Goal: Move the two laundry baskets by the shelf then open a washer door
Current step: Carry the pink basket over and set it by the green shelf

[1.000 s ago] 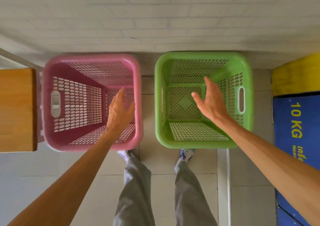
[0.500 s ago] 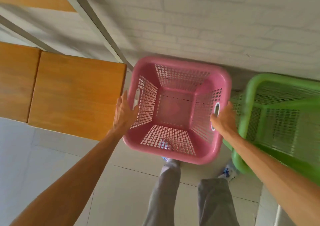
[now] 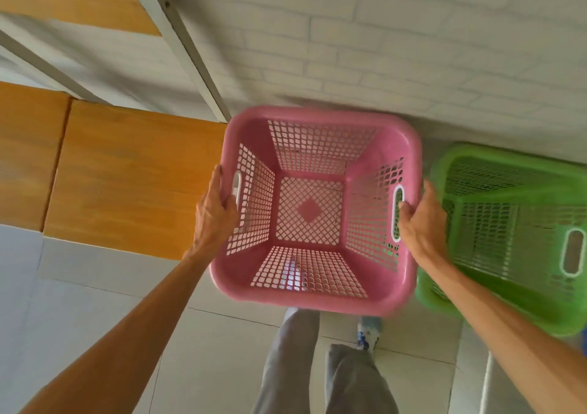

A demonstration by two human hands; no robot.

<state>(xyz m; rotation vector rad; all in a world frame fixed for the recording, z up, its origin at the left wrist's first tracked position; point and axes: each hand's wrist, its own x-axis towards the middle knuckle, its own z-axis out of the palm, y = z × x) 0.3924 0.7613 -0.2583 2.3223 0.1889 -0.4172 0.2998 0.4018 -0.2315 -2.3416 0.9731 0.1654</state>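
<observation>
Pink laundry basket (image 3: 317,210) gripped at both side handles, left hand (image 3: 214,213) and right hand (image 3: 419,223) each closed on it, green laundry basket (image 3: 514,232) just beside, wooden shelf (image 3: 127,178) at left.

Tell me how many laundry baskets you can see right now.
2. The pink basket is in the middle, held by the left hand and right hand; the green basket sits right of it, partly cut off.

Soft, even daylight fills the scene, with faint shadows under the shelf (image 3: 133,175). Wide-angle distortion bends the brick wall (image 3: 397,48), and slight motion blur smears the green basket (image 3: 508,305).
</observation>
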